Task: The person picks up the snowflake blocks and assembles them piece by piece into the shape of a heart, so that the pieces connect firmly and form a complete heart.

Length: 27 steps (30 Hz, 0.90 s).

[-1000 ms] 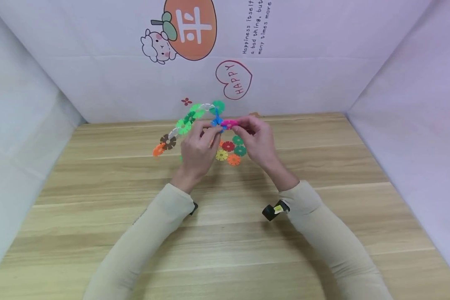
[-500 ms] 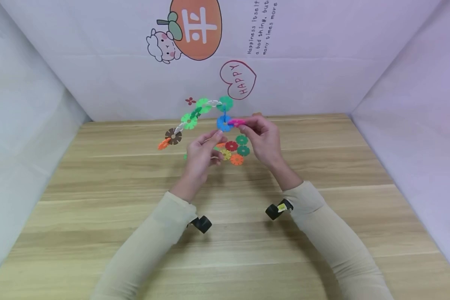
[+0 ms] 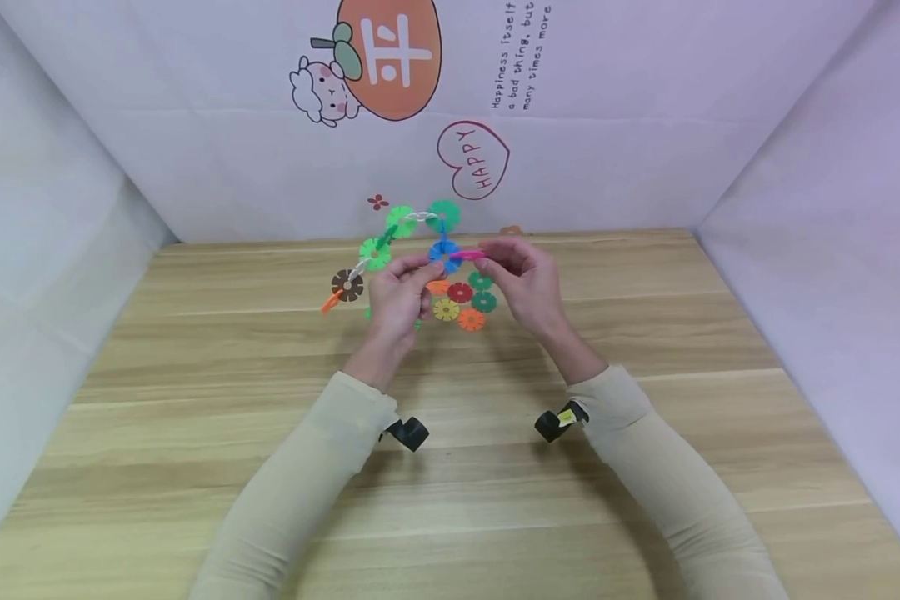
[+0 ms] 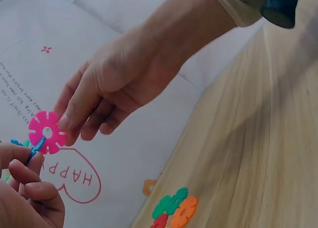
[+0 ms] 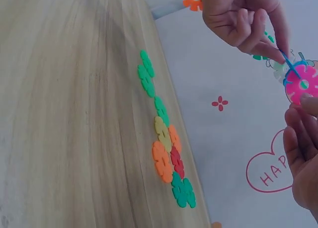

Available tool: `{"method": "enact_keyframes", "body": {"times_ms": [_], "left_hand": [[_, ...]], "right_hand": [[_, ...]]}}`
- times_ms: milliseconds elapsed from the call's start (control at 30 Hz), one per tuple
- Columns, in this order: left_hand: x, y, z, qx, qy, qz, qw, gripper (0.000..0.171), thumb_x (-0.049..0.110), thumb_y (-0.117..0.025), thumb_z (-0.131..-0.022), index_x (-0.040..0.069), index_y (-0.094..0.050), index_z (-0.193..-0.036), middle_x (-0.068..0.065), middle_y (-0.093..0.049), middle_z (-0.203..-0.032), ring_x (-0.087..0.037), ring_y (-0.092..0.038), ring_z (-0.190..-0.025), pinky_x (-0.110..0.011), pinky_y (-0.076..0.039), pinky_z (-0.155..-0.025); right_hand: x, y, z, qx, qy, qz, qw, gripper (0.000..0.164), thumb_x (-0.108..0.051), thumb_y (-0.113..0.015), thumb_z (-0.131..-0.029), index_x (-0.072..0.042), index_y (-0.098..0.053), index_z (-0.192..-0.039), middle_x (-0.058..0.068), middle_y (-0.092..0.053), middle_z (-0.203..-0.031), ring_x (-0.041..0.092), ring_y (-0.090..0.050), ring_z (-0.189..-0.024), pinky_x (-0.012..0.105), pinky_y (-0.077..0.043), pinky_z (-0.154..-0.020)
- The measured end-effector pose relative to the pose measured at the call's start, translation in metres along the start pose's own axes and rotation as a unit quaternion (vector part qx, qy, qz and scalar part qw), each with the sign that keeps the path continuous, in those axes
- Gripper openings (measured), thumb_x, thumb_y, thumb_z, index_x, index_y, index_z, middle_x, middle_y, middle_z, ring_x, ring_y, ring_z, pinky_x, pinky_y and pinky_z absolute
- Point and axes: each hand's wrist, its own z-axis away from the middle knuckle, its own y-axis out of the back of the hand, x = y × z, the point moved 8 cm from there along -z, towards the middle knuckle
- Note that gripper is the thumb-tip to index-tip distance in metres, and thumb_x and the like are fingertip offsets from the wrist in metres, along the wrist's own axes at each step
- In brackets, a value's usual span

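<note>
A chain of slotted flower-shaped plastic discs hangs in the air above the table's far side. It runs from an orange disc (image 3: 332, 302) through a brown disc (image 3: 347, 285), white and green ones, to a blue disc (image 3: 445, 257). My left hand (image 3: 397, 302) pinches that blue disc between thumb and fingers. My right hand (image 3: 527, 279) pinches a pink disc (image 4: 47, 132) by its edge. In the left wrist view the pink disc's slotted side meets the blue one; how deep they interlock is hard to tell.
Loose discs lie flat on the wooden table (image 3: 450, 500) below the hands: red (image 3: 461, 292), yellow (image 3: 446, 310), orange (image 3: 471, 319) and several green (image 5: 146, 80). A white printed cloth (image 3: 600, 167) stands behind the table's far edge.
My left hand loosened from the blue disc, dipped with spread fingers, then pinched it again. The chain swung a little, and the pink disc turned edge-on to the head view.
</note>
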Motion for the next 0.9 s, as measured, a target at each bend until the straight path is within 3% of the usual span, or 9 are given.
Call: {"method": "enact_keyframes", "body": {"times_ms": [100, 200, 267, 367, 500, 600, 667, 767, 900], "left_hand": [[0.004, 0.007, -0.001, 0.022, -0.027, 0.001, 0.9994, 0.011, 0.001, -0.073, -0.09, 0.006, -0.067, -0.098, -0.004, -0.073, -0.083, -0.005, -0.04, -0.042, -0.017, -0.029, -0.039], [0.008, 0.016, -0.002, 0.043, -0.046, 0.002, 0.998, 0.011, 0.001, -0.073, -0.09, 0.006, -0.067, -0.097, -0.005, -0.073, -0.083, -0.004, -0.039, -0.042, -0.015, -0.027, -0.039], [0.01, 0.022, -0.003, 0.054, -0.054, 0.002, 0.997, 0.011, 0.001, -0.073, -0.09, 0.006, -0.067, -0.097, -0.006, -0.073, -0.084, -0.004, -0.04, -0.044, -0.014, -0.027, -0.039], [0.01, 0.028, -0.005, 0.063, -0.061, 0.0, 0.9961, 0.011, 0.001, -0.073, -0.09, 0.005, -0.067, -0.098, -0.007, -0.073, -0.085, -0.003, -0.042, -0.045, -0.014, -0.028, -0.039], [0.01, 0.033, -0.006, 0.069, -0.075, -0.008, 0.9948, 0.01, 0.001, -0.073, -0.091, 0.003, -0.067, -0.099, -0.008, -0.072, -0.085, -0.004, -0.042, -0.047, -0.014, -0.031, -0.04], [0.01, 0.035, -0.005, 0.071, -0.09, -0.009, 0.9934, 0.009, 0.0, -0.072, -0.091, 0.003, -0.067, -0.098, -0.007, -0.071, -0.084, -0.003, -0.04, -0.046, -0.014, -0.031, -0.04], [0.011, 0.036, -0.005, 0.07, -0.102, -0.009, 0.9923, 0.008, 0.0, -0.072, -0.091, 0.002, -0.067, -0.097, -0.006, -0.07, -0.082, -0.003, -0.04, -0.046, -0.014, -0.032, -0.04], [0.012, 0.035, -0.005, 0.067, -0.117, -0.013, 0.9908, 0.008, -0.001, -0.071, -0.091, 0.002, -0.067, -0.097, -0.004, -0.068, -0.08, -0.003, -0.04, -0.046, -0.013, -0.032, -0.04], [0.013, 0.036, -0.004, 0.069, -0.13, -0.02, 0.9889, 0.009, -0.001, -0.072, -0.09, 0.002, -0.068, -0.097, -0.002, -0.065, -0.078, -0.002, -0.041, -0.045, -0.013, -0.034, -0.04]], "right_hand": [[0.007, 0.003, -0.003, -0.014, -0.014, 0.014, 1.0, 0.028, -0.003, -0.072, -0.093, 0.002, -0.066, -0.12, 0.016, -0.071, -0.108, 0.022, -0.068, -0.088, 0.025, -0.056, -0.078], [0.018, 0.006, -0.006, -0.039, -0.045, 0.076, 0.995, 0.028, -0.009, -0.075, -0.092, -0.003, -0.068, -0.118, 0.012, -0.072, -0.107, 0.025, -0.067, -0.086, 0.026, -0.055, -0.075], [0.029, 0.006, -0.006, -0.071, -0.075, 0.131, 0.986, 0.026, -0.012, -0.076, -0.091, -0.004, -0.07, -0.115, 0.01, -0.071, -0.103, 0.024, -0.064, -0.085, 0.028, -0.054, -0.072], [0.049, -0.001, -0.002, -0.147, -0.11, 0.211, 0.96, 0.023, -0.015, -0.076, -0.092, -0.005, -0.072, -0.112, 0.007, -0.069, -0.096, 0.023, -0.061, -0.083, 0.032, -0.052, -0.069], [0.07, -0.016, 0.009, -0.242, -0.125, 0.287, 0.919, 0.025, -0.018, -0.076, -0.092, -0.007, -0.073, -0.114, 0.006, -0.066, -0.093, 0.023, -0.059, -0.084, 0.034, -0.051, -0.07], [0.08, -0.027, 0.016, -0.284, -0.122, 0.33, 0.892, 0.03, -0.021, -0.077, -0.091, -0.01, -0.072, -0.119, 0.003, -0.066, -0.096, 0.022, -0.058, -0.086, 0.034, -0.051, -0.073], [0.083, -0.031, 0.019, -0.296, -0.12, 0.349, 0.881, 0.033, -0.022, -0.077, -0.091, -0.011, -0.071, -0.122, 0.003, -0.066, -0.098, 0.021, -0.058, -0.087, 0.035, -0.052, -0.075], [0.086, -0.034, 0.021, -0.299, -0.116, 0.365, 0.874, 0.034, -0.02, -0.077, -0.091, -0.01, -0.07, -0.123, 0.004, -0.067, -0.101, 0.021, -0.06, -0.089, 0.036, -0.052, -0.079], [0.088, -0.034, 0.021, -0.292, -0.129, 0.358, 0.877, 0.039, -0.02, -0.077, -0.091, -0.008, -0.067, -0.126, 0.006, -0.068, -0.099, 0.021, -0.062, -0.089, 0.038, -0.052, -0.079]]}}
